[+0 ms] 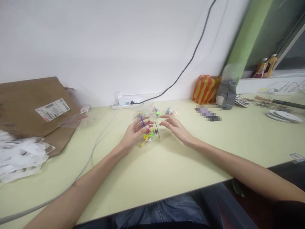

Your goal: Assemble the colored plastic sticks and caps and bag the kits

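Observation:
My left hand (132, 135) has its thumb and fingers closed on a clear plastic bag of small coloured parts (149, 136), just above the table. Yellow, green, red, blue and black pieces show; their exact kind is too small to make out. My right hand (176, 128) is to the right of the bag, fingers stretched and apart, holding nothing. A small gap lies between its fingertips and the black piece. Behind both hands, more clear bags with coloured parts (156, 112) lie on the table.
A white power strip (122, 103) with a black cable stands against the wall. On the left are a brown cardboard package (35, 101) and a heap of white strips (21, 159). A grey cable crosses under my left arm. A striped bag (206, 89) and white discs (284, 116) lie right.

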Motion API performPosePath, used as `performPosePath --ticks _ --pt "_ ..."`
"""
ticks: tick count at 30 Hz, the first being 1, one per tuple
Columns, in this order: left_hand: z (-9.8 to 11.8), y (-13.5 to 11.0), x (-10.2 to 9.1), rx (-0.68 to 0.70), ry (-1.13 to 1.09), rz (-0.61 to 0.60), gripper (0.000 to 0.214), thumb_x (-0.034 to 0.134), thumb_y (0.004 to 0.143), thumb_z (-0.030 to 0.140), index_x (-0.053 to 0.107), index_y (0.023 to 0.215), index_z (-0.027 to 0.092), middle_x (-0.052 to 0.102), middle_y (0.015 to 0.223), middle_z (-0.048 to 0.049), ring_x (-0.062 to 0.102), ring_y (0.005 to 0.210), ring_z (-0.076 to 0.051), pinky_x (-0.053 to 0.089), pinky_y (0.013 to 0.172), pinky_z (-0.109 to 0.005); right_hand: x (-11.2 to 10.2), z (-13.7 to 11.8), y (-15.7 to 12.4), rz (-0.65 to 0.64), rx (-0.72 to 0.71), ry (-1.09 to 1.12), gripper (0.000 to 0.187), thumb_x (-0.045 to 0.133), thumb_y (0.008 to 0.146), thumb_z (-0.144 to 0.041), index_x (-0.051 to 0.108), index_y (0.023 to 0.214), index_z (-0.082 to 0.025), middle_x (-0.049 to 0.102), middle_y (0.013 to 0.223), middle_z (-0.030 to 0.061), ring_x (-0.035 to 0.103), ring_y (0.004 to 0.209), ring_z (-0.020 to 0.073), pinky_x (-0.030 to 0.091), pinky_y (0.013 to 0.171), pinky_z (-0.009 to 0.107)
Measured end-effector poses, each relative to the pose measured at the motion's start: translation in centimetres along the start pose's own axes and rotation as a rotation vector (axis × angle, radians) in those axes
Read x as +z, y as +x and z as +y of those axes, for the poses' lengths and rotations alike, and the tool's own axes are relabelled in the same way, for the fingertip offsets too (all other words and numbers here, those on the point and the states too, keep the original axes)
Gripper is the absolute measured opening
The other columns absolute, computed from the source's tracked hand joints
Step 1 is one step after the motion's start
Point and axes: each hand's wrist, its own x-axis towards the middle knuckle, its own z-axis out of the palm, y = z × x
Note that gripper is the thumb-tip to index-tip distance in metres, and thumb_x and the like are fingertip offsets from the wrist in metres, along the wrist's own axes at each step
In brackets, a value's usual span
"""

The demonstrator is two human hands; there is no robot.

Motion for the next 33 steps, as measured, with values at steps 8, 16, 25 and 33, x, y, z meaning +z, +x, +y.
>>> performPosePath --ticks 8,16,25,33 --pt "1.6 -0.9 1.3 0.096 0.145 -0.119 0.048 0.075 0.085 0.039 0.065 0.131 0.026 0.064 0.135 -0.0114 0.056 0.130 -0.033 0.053 0.101 -0.046 0.0 -1.0 0.0 0.079 -0.070 0.301 0.031 0.076 0.083 -0.045 0.072 0.101 -0.020 0.071 0.101 0.0061 0.064 0.095 0.0191 0.050 0.085 0.033" --pt "3.7 -1.7 2.1 0.137 0.252 -0.149 0.038 0.058 0.094 0.051 0.073 0.121 0.029 0.061 0.141 -0.0074 0.061 0.123 -0.031 0.059 0.091 -0.041 -0.6 -2.4 -0.1 0.097 -0.215 0.260 0.021 0.078 0.081 -0.043 0.074 0.082 -0.023 0.070 0.089 0.0050 0.063 0.090 0.0201 0.050 0.084 0.037" --pt "3.4 -1.1 1.8 0.355 0.271 0.219 0.022 0.065 0.092 0.041 0.079 0.100 0.026 0.069 0.126 -0.0093 0.057 0.127 -0.029 0.054 0.095 -0.041 -0.6 -3.0 -0.5 0.195 -0.292 0.163 0.021 0.075 0.085 -0.040 0.067 0.078 -0.022 0.066 0.082 0.0032 0.060 0.081 0.0179 0.049 0.079 0.035" --pt "3.6 -1.1 1.8 0.420 0.266 0.362 0.013 0.071 0.088 0.033 0.080 0.095 0.028 0.069 0.116 -0.0067 0.062 0.116 -0.024 0.056 0.091 -0.038 -0.7 -3.7 -1.0 0.360 -0.351 -0.054 0.008 0.068 0.091 -0.032 0.068 0.085 -0.025 0.067 0.092 0.0051 0.062 0.092 0.0228 0.050 0.085 0.041"
